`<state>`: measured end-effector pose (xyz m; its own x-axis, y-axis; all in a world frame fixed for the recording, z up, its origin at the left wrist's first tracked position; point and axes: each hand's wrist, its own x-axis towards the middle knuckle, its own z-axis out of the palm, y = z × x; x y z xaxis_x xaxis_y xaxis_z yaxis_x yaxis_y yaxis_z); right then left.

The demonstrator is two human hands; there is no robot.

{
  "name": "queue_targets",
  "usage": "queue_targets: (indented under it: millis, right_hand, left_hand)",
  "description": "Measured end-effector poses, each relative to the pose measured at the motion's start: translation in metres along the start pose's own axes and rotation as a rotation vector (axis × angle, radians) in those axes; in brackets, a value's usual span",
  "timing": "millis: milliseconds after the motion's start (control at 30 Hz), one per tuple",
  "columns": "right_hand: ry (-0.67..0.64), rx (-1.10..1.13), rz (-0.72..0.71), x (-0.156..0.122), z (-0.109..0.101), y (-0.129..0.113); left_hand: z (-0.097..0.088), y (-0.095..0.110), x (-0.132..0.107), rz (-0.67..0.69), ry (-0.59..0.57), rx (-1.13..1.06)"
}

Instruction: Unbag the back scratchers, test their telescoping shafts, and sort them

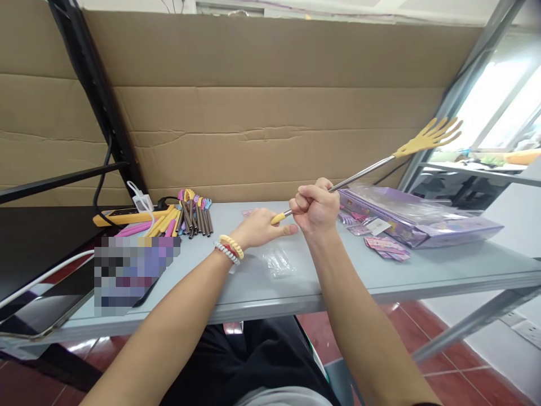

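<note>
A telescopic back scratcher (363, 171) with a steel rod and a yellow hand-shaped head slants up to the right, its head in the air above the table. My right hand (316, 206) is closed in a fist around the rod. At the lower end, the yellow handle tip lies between the thumb and forefinger of my left hand (257, 226); that thumb points right, and the other fingers are largely hidden. Beaded bracelets circle my left wrist. Below the hands, a clear plastic wrapper (279, 263) lies on the grey table (270, 301).
Collapsed back scratchers (196, 217) with colored heads lie at left, near a yellow power strip (127, 216) and a phone (54, 299). A purple box (422, 220) holding clear bags is at right, beside printed cards (386, 248). Cardboard (270, 113) walls the back.
</note>
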<state>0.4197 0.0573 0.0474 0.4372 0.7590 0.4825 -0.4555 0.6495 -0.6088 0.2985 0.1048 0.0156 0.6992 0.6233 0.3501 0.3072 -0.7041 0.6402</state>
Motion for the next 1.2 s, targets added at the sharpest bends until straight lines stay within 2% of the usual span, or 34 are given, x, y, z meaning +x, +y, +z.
queue_targets:
  millis: [67, 167, 200, 267, 333, 367, 533, 600, 667, 733, 800, 967, 1100, 1200]
  right_hand:
    - [-0.064, 0.003, 0.011, 0.001, -0.004, -0.002]
    - [-0.228, 0.001, 0.051, 0.002, -0.011, -0.006]
    - [-0.277, 0.002, 0.068, 0.002, -0.013, -0.007]
    - [-0.324, 0.013, 0.101, 0.004, -0.017, -0.006]
    - [-0.308, 0.048, 0.138, 0.007, -0.019, -0.002]
    - [-0.282, 0.075, 0.154, 0.008, -0.02, 0.001]
    - [-0.099, 0.181, 0.211, 0.013, -0.021, 0.02]
    - [-0.067, 0.172, 0.277, 0.012, -0.02, 0.028]
    - [-0.06, 0.149, 0.345, 0.01, -0.017, 0.034]
    - [-0.062, 0.128, 0.382, 0.008, -0.016, 0.039]
    - [-0.059, 0.115, 0.385, 0.008, -0.016, 0.041]
    - [-0.09, 0.095, 0.392, 0.011, -0.023, 0.039]
    - [-0.12, 0.077, 0.423, 0.011, -0.022, 0.039]
    - [-0.045, 0.098, 0.388, 0.01, -0.018, 0.039]
  left_hand:
    - [-0.006, -0.003, -0.001, -0.057, -0.173, -0.128]
    - [-0.016, -0.007, -0.004, -0.219, -0.493, -0.385]
    - [-0.019, -0.009, -0.006, -0.265, -0.563, -0.455]
    - [-0.023, -0.011, -0.009, -0.318, -0.613, -0.517]
    - [-0.023, -0.014, -0.01, -0.314, -0.563, -0.483]
    - [-0.022, -0.016, -0.01, -0.29, -0.499, -0.439]
    - [-0.005, -0.022, -0.005, -0.058, -0.014, -0.078]
    - [0.002, -0.023, -0.003, -0.005, 0.11, 0.078]
    - [0.007, -0.024, -0.001, 0.025, 0.18, 0.158]
    - [0.009, -0.025, -0.001, 0.042, 0.211, 0.17]
    - [0.008, -0.026, -0.002, 0.069, 0.187, 0.177]
    - [0.006, -0.03, -0.005, 0.159, -0.027, 0.199]
    - [0.011, -0.027, -0.005, 0.085, 0.051, 0.377]
    - [0.015, -0.019, -0.004, -0.058, 0.131, 0.555]
